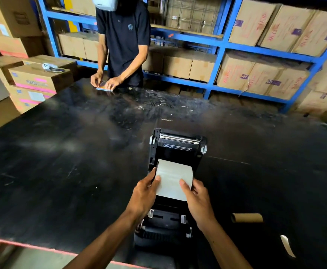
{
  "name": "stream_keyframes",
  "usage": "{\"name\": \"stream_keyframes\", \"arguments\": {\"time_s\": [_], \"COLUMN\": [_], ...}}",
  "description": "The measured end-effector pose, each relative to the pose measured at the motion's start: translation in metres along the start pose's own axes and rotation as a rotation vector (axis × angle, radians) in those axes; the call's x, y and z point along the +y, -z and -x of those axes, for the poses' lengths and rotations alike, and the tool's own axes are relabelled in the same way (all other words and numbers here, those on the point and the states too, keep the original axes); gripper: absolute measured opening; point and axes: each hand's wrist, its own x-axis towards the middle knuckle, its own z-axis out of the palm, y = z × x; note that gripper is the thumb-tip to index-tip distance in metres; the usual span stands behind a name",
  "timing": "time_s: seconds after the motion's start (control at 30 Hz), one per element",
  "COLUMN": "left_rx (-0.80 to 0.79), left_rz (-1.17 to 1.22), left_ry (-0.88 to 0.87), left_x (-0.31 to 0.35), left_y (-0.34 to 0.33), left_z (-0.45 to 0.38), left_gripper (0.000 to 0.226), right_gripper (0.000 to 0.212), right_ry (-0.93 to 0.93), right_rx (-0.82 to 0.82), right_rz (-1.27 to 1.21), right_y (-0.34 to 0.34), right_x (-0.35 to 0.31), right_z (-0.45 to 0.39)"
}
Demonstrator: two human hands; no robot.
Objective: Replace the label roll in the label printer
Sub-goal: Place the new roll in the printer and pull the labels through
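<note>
One label roll, its axis lying crosswise, is gripped at each end by the left hand and right hand inside the one opened printer, while one empty core is left lying crosswise on the table.

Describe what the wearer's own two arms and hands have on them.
Nothing is worn on either. The left hand and right hand are bare, with no gloves, rings or watch visible. Both forearms are bare to the frame's lower edge, with no sleeve in view.
</note>
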Motion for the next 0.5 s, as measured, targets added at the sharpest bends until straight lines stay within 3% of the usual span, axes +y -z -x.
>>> {"name": "stream_keyframes", "arguments": {"time_s": [0.2, 0.5], "left_rx": [0.014, 0.037], "left_rz": [-0.11, -0.218], "left_ry": [0.019, 0.011], "left_x": [-0.017, -0.026], "left_y": [-0.002, -0.005], "left_z": [-0.011, -0.022], "left_gripper": [0.036, 0.038], "right_gripper": [0.021, 0.046], "right_ry": [0.061, -0.018], "right_rx": [-0.007, -0.009], "right_rz": [0.19, 0.374], "right_y": [0.005, 0.007], "right_x": [0.014, 0.03], "right_z": [-0.015, -0.02]}}
